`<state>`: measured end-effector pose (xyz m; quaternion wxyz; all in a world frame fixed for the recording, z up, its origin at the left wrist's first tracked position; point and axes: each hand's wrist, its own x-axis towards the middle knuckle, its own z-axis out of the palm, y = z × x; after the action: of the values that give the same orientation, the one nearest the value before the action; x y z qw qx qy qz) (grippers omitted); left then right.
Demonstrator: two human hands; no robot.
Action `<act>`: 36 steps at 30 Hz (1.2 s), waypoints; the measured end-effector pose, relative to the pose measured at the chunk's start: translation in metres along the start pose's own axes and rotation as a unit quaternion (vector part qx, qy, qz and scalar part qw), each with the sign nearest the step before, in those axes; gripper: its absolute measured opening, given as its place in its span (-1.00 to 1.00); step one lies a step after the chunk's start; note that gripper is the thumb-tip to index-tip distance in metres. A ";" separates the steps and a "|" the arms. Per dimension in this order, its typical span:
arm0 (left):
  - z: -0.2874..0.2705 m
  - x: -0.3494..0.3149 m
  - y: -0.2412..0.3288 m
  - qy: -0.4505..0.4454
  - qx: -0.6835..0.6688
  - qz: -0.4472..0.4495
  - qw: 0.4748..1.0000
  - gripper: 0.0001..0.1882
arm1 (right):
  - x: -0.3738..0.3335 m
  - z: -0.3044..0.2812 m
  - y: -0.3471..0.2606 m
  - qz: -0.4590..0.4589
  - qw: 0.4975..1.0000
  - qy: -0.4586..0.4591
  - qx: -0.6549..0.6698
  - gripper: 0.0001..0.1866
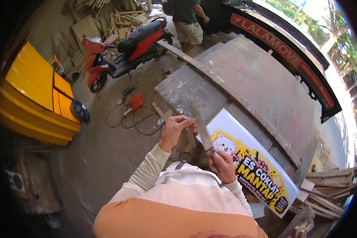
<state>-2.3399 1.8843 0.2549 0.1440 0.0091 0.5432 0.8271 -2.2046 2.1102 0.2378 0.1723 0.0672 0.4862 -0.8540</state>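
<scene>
In my right hand (pixel 222 163) is a knife (pixel 202 127) with a long, worn grey blade; my fingers wrap its handle and the blade points up and away from me. My left hand (pixel 173 131) is beside the blade with thumb and forefinger pinched together. Whether those fingertips touch the blade or hold something small cannot be made out. Under and right of my right hand lies a white printed sign sheet (pixel 256 166) with a cartoon bear, drinks and yellow and black lettering. It rests along the near edge of a large worn worktable (pixel 261 75).
A long wooden strip (pixel 226 85) crosses the tabletop. Left on the floor are a power tool (pixel 127 93), a red object (pixel 136 102) and loose cables. Beyond stand a red motor scooter (pixel 127 51) and another person (pixel 188 23). A yellow cart (pixel 39 95) is at far left; scrap wood (pixel 325 198) lies lower right.
</scene>
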 end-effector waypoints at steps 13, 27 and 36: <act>-0.089 -0.014 -0.163 -0.180 0.161 -0.413 0.878 -0.37 | -0.067 -0.046 -0.015 -0.353 0.869 0.336 0.086 -0.58; 0.053 -0.054 -0.344 -0.132 -0.131 -0.473 0.861 -0.35 | -0.156 -0.154 -0.007 -0.316 0.829 0.461 -0.006 -0.60; 0.087 -0.058 -0.352 -0.060 -0.156 -0.405 0.899 -0.71 | -0.253 -0.273 -0.002 -0.252 0.738 0.624 -0.051 -0.64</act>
<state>-2.1888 2.0772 -0.0187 0.4980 -0.1850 0.3542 0.7696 -1.9836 2.4021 0.1691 -0.3881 0.4509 0.5272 -0.6067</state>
